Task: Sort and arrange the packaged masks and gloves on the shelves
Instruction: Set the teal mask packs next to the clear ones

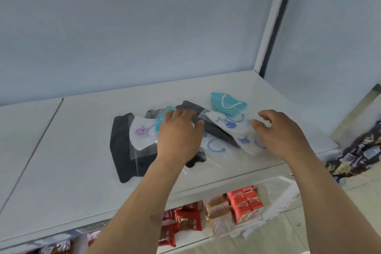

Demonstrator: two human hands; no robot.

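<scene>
Head view of a white shelf (61, 150) bearing a loose, overlapping heap of packaged masks. The left hand (179, 134) lies palm down on the middle of the heap, its fingers nearly straight and reaching onto a dark grey mask (190, 107) at the back; whether the thumb pinches any sleeve cannot be told. The right hand (282, 134) hovers just above the white masks with blue print (228, 125), fingers spread and loosely curled, holding nothing. A black mask (121, 146) sits at the left edge of the heap, partly under a white mask with a pink figure (142, 133) in a clear sleeve. A teal mask (226, 104) with a white ear loop lies at the back right, overlapping the far edge of the heap. No gloves can be identified. A lower shelf holds red snack packets (185, 222) and red cartons (245, 204).

Judged stage: early sorting, since colours and prints are mixed in 1 pile. To do this step well, the left hand would best pin the heap while the right draws out 1 sleeve at a time by a free corner, as the slippery film is likely to drag neighbours along. Like designs would then be stacked squarely, with the stacks set apart along the shelf and kept back from its front lip
</scene>
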